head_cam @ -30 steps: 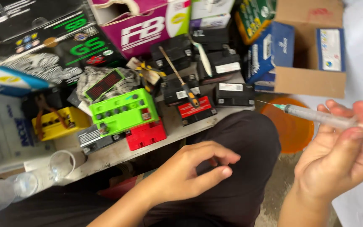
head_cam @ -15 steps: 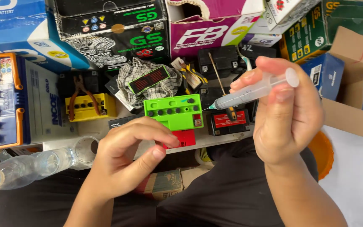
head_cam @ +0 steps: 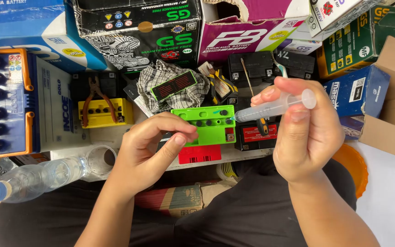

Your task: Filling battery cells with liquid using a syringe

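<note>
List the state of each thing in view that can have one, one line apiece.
Syringe: held level in right hand, tip at green battery's top.
Green battery: filler holes uncapped, left hand touching its front edge.
Clear bottle: lying on its side, cut open.
Pliers: resting on yellow battery.

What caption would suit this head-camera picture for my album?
Right hand aims a clear syringe at a green battery top; left hand rests beside it.
</note>
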